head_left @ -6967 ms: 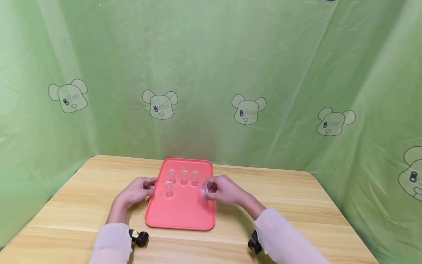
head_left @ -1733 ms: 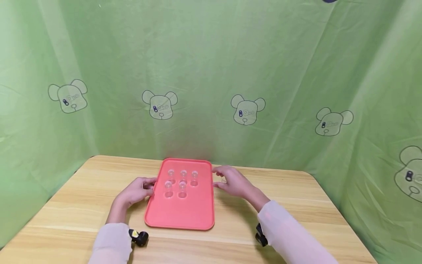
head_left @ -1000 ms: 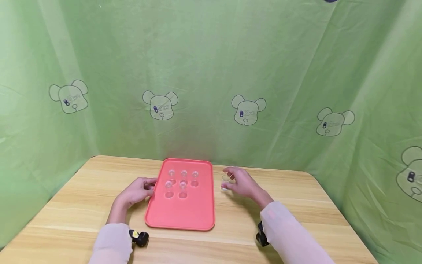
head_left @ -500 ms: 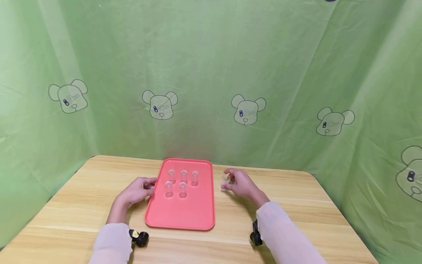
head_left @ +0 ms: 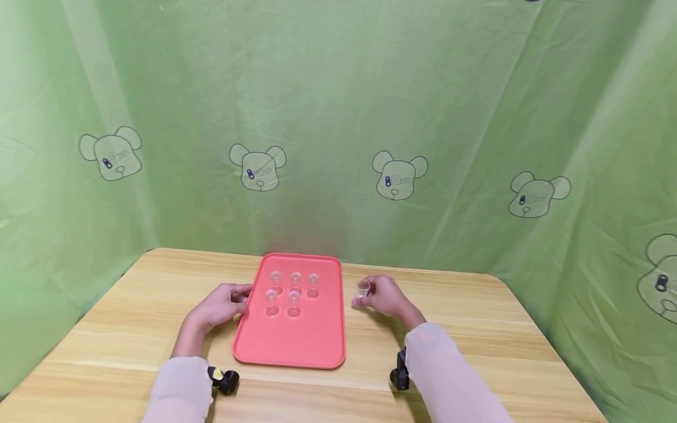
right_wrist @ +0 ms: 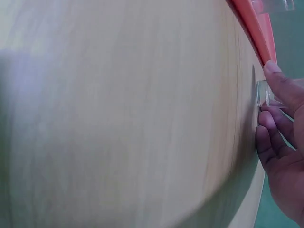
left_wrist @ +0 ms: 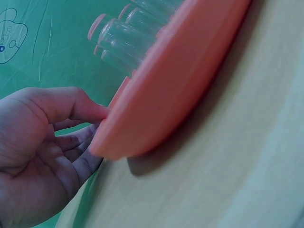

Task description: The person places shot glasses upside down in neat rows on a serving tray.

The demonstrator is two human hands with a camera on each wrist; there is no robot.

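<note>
My left hand (head_left: 217, 304) pinches the left edge of the red tray (head_left: 290, 346), thumb on the rim and the other fingers lower at its outer side in the left wrist view. Several small clear cups stand on the tray, wider ends down: a back row with a middle cup (head_left: 295, 278) and a front pair with a left cup (head_left: 271, 299) and a right cup (head_left: 294, 301). Right of the tray, my right hand (head_left: 387, 296) grips another clear cup (head_left: 362, 287) between thumb and fingers. That one is upright, its wide mouth up, close over the tabletop.
The light wooden table (head_left: 455, 329) reaches to a green curtain (head_left: 328, 88) with bear-face prints, which hangs behind and along both sides. A black wrist camera (head_left: 226, 382) shows below the left sleeve, another camera (head_left: 400, 371) below the right.
A cup has joined the front row on the tray since the oldest frame. My right hand has moved right, off the tray, and its fingers have closed round another cup. The left hand stays put.
</note>
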